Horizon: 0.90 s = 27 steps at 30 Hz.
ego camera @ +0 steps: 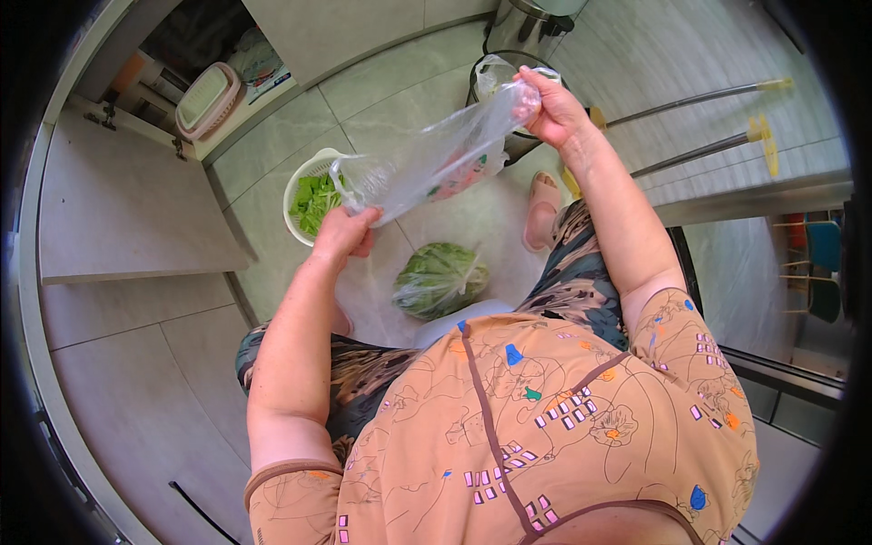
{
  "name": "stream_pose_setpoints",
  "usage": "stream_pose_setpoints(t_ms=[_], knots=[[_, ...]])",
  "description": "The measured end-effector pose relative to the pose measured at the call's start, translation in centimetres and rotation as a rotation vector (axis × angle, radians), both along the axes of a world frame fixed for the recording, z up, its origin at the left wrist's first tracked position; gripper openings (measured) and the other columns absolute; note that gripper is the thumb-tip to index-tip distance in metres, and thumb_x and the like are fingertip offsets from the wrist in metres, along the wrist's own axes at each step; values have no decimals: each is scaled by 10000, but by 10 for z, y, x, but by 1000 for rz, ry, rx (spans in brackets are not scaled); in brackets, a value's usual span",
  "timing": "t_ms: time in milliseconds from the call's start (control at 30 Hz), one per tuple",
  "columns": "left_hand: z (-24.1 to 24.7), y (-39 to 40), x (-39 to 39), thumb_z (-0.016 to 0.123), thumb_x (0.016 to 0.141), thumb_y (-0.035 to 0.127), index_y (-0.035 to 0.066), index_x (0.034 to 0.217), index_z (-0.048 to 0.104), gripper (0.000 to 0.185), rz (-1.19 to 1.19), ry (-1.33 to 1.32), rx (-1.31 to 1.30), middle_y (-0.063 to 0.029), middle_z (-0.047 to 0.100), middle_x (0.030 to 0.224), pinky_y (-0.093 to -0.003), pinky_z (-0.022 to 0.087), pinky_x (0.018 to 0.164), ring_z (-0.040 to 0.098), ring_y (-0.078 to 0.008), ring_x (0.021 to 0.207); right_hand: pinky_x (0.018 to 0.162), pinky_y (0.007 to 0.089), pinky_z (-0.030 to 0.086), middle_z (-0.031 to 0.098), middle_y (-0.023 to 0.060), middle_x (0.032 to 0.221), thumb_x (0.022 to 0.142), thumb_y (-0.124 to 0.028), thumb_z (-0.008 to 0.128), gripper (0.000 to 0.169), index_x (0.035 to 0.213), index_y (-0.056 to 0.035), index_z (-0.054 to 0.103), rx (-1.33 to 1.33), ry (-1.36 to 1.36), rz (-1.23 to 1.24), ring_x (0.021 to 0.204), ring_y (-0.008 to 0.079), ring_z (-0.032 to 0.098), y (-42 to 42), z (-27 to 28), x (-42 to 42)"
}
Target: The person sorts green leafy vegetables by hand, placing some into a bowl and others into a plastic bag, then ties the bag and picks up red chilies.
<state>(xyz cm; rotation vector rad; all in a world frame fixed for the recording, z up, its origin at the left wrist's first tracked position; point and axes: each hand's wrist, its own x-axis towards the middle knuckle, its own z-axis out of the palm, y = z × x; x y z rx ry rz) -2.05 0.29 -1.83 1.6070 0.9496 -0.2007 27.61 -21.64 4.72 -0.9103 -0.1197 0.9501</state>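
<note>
A clear plastic bag [436,163] with a red and green print is stretched between my two hands above the floor. My left hand [349,233] pinches its lower left end, and my right hand [553,109] grips the upper right end near a bin. Close beyond my left hand, a white colander [293,204] on the floor holds cut leafy greens [315,203]. Between my feet lies a tied clear bag of leafy greens [436,281]. What the stretched bag may hold cannot be told.
A lined waste bin [477,92] stands by my right hand, with a steel bin [521,27] behind it. At left, an open cabinet door [136,204] juts out beside a shelf with a pink and white basket [208,101]. Metal rods with yellow ends [695,151] are at right.
</note>
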Motion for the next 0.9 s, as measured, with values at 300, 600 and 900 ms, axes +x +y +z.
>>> stream_pose_setpoints(t_ms=[300,600,900], knots=[[84,-21,0,593,885,443,11,657,598,488,-597,143,268,-69,611,604,-287,480,543,586,-149,548,476,190,412,648,85,972,966,-368,483,317,1150,-117,542,-322,-178,188,595,56,516,23,7,-81],[22,-65,20,467,949,90,-17,1157,571,255,-471,-471,17,-119,632,1009,-304,461,871,589,-182,963,499,227,477,576,136,1188,980,-341,449,385,1267,-85,454,-184,-217,439,603,88,535,29,36,-122],[-39,-33,-9,757,723,210,59,1401,314,824,-628,-115,600,-220,536,1241,-401,440,954,539,-372,1119,507,236,492,489,208,1311,986,-337,423,481,1385,-91,315,127,-80,603,566,117,597,28,52,-141]])
